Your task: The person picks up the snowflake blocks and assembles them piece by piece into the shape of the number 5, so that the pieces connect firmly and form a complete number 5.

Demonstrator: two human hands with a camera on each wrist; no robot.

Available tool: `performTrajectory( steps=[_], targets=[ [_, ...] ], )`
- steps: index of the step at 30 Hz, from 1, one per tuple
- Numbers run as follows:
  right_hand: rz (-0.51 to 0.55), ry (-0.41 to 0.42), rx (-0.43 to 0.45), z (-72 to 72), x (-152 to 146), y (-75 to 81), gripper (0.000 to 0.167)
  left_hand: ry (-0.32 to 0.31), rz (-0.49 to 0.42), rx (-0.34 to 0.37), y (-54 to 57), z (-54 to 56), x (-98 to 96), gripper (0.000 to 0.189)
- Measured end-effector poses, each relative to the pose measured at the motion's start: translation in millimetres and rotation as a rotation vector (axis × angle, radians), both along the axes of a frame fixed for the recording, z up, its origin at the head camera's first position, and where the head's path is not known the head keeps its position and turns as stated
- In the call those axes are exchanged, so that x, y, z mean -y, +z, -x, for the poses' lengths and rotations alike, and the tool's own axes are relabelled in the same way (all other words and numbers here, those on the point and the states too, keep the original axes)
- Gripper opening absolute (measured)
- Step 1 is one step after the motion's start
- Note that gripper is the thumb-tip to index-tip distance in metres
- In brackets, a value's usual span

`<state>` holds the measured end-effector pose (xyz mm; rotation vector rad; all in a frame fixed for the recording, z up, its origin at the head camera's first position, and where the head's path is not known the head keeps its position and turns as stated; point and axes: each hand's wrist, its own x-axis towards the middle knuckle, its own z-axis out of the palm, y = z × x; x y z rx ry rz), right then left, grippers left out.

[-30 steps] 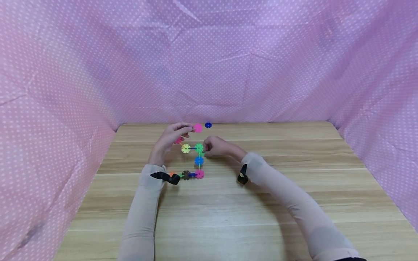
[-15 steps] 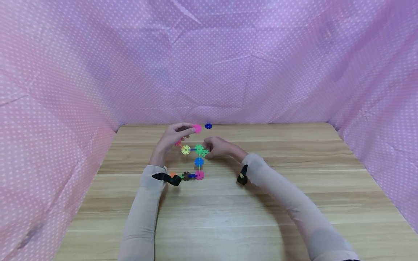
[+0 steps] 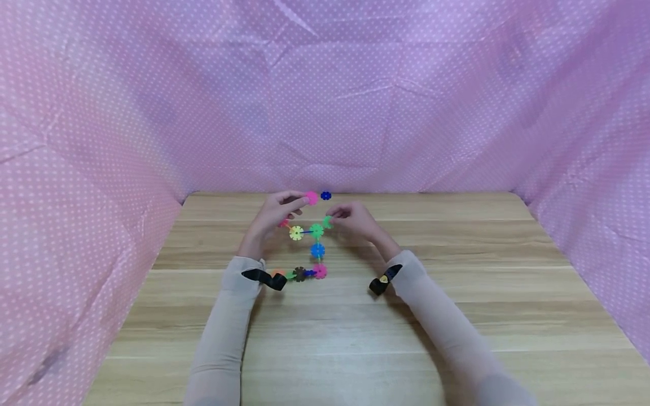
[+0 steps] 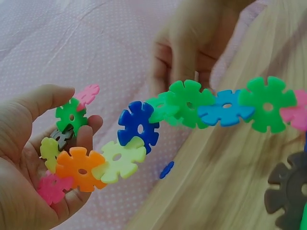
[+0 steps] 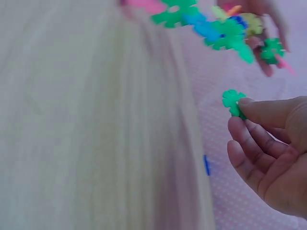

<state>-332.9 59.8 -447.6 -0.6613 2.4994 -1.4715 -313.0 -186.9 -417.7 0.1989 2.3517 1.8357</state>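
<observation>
A bent chain of interlocking plastic snowflake discs in several colours hangs above the table; its yellow disc point(image 3: 297, 233) and blue disc point(image 3: 317, 250) show in the head view. My left hand point(image 3: 274, 217) holds one end, with pink, green, black and orange discs point(image 4: 81, 170) among its curled fingers. Thumb and fingertips of my right hand point(image 3: 358, 221) pinch a single green disc point(image 5: 232, 102), which looks apart from the chain in the right wrist view. Another light green disc point(image 4: 162, 109) overlaps the chain's green disc point(image 4: 189, 104) in the left wrist view.
A loose dark blue disc point(image 3: 326, 195) lies near the back edge of the wooden table point(image 3: 355, 338). Pink polka-dot cloth point(image 3: 345, 113) surrounds the table behind and at both sides.
My right hand has lifted and moved slightly right, away from the chain, its fingers less tightly bunched. The chain and my left hand have shifted a little to the right.
</observation>
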Motion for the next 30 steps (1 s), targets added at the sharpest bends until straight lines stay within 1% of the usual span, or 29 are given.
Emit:
performTrajectory(
  steps=[2,5,8,12,15,19,22,26,30],
  targets=[
    [0.047,-0.04,-0.008,-1.2,-3,3.9,0.017,-0.01,-0.002,-0.001,-1.6,1.1,-3.1,0.04],
    [0.136,-0.076,-0.02,-2.1,-7,7.5,0.017,-0.026,-0.006,0.017,-3.9,1.9,-8.0,0.039],
    [0.229,-0.081,-0.043,-3.0,-9,9.4,0.017,-0.041,-0.021,0.046,-6.3,2.4,-13.9,0.037],
    [0.285,-0.093,-0.068,-3.3,-10,8.9,0.015,-0.054,-0.039,0.075,-11.0,3.6,-20.5,0.038],
    [0.293,-0.11,-0.072,-6.7,-9,12.3,0.015,-0.063,-0.04,0.085,-13.4,3.5,-24.4,0.038],
    [0.288,-0.122,-0.076,-21.4,-7,30.3,0.017,-0.054,-0.055,0.096,-13.4,1.8,-30.3,0.034],
    [0.25,-0.132,-0.103,-31.3,-6,42.1,0.016,-0.039,-0.09,0.115,-12.9,0.5,-34.3,0.031],
    [0.191,-0.155,-0.134,-34.8,-4,45.4,0.015,-0.037,-0.126,0.135,-14.0,0.3,-37.3,0.026],
    [0.187,-0.162,-0.135,-34.8,-2,45.2,0.014,-0.035,-0.176,0.164,-15.1,0.3,-40.1,0.02]
  ],
)
